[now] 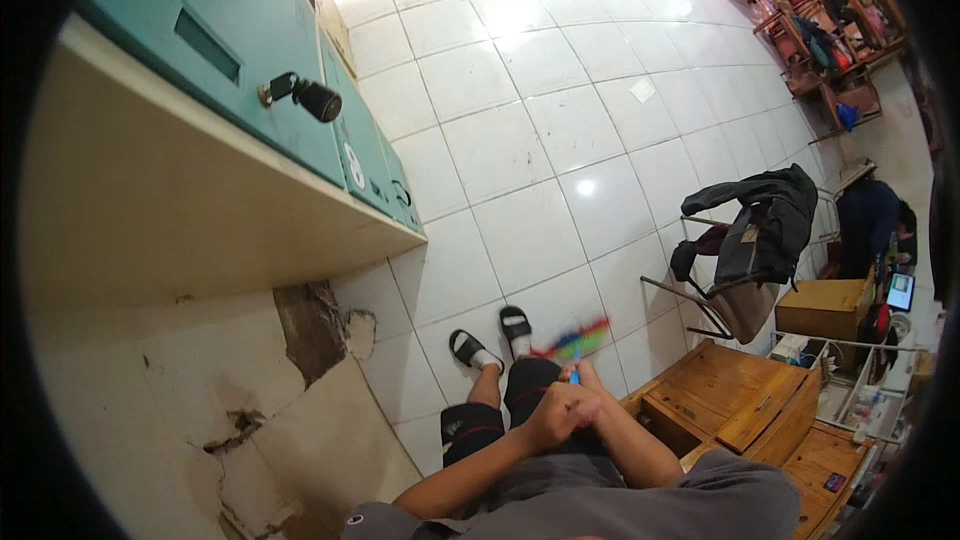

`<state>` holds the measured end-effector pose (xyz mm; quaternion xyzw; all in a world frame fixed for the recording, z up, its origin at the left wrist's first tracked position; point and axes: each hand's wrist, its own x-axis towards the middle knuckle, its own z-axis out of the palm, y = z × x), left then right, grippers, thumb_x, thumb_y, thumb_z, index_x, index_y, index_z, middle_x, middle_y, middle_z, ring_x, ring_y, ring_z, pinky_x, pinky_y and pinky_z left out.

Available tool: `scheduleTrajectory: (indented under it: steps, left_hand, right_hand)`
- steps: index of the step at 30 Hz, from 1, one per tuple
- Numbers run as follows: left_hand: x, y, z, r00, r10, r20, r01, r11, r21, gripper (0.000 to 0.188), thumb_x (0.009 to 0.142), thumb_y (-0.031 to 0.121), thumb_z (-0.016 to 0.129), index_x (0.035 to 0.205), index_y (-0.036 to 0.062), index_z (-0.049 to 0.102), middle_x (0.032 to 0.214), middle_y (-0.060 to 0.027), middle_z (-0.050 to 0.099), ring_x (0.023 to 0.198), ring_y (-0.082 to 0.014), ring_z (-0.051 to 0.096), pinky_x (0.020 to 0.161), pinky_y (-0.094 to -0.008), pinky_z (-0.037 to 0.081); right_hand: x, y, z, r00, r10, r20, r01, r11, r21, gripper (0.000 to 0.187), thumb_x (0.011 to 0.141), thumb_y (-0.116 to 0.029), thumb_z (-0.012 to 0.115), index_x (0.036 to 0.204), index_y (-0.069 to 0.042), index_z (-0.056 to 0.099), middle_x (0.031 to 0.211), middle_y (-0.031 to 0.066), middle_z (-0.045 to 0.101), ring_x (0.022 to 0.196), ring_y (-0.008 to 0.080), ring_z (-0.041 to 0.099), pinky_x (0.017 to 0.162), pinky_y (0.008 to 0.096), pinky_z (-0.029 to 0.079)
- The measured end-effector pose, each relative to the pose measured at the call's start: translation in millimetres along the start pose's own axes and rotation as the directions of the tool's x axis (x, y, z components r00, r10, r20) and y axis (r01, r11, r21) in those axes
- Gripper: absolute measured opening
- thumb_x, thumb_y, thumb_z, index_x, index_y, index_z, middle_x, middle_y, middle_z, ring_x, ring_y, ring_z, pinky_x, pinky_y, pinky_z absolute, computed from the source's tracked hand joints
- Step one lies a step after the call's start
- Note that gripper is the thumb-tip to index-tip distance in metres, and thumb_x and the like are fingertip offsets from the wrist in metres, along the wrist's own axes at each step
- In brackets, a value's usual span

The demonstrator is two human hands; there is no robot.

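Observation:
In front of my body I hold a broom by its blue handle (574, 377). My left hand (560, 418) is closed at the upper end, nearest my chest. A little farther down, my right hand (586, 376) wraps around the handle. The bristle head (578, 341), in red, green and blue, is smeared by motion just above or on the white tiles, right of my sandalled feet. My fingers hide most of the handle.
Green metal lockers (230, 70) on a pale ledge (200, 200) run along the left. At right stand a chair with a dark backpack (750, 240) and a wooden cabinet (730, 390). A person (868, 225) is beyond. Stacked wooden chairs (800, 10) fill the far right.

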<state>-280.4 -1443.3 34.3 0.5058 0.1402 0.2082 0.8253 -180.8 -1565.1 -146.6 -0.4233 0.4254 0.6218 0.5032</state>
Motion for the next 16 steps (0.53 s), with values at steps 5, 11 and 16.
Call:
scheduleTrajectory:
  steps: [5,11,16]
  left_hand:
    - [22,-95,-67,0.985,0.106,-0.133,-0.070,0.965,0.252,0.030,0.086,0.011,0.043,0.058,0.0018,0.046,0.049,-0.0050,0.040,0.044,-0.0162,0.039,0.043,-0.0278,0.032]
    - [63,-48,-94,0.994,0.105,-0.001,-0.086,0.818,0.569,0.033,0.082,0.009,0.047,0.050,0.0015,0.041,0.046,-0.0088,0.041,0.043,-0.0248,0.040,0.047,-0.0347,0.032]
    - [116,16,-91,0.977,0.158,0.140,-0.209,0.819,0.535,0.034,0.080,0.010,0.050,0.048,0.0028,0.041,0.046,-0.0108,0.041,0.042,-0.0260,0.040,0.046,-0.0364,0.032]
  right_hand:
    - [124,-7,-43,0.997,-0.070,0.015,0.069,0.996,0.048,0.013,0.076,-0.020,0.042,0.069,-0.009,0.044,0.060,0.0034,0.045,0.048,0.0160,0.046,0.044,0.0298,0.043]
    - [143,-74,145,0.926,-0.257,0.275,0.298,0.947,-0.119,0.016,0.077,-0.016,0.041,0.061,-0.015,0.039,0.047,-0.0037,0.038,0.039,0.0099,0.038,0.036,0.0242,0.029]
    - [75,-120,222,0.877,-0.371,0.304,0.400,0.916,-0.037,0.017,0.079,-0.017,0.039,0.062,-0.016,0.039,0.045,-0.0051,0.036,0.035,0.0092,0.035,0.033,0.0233,0.025]
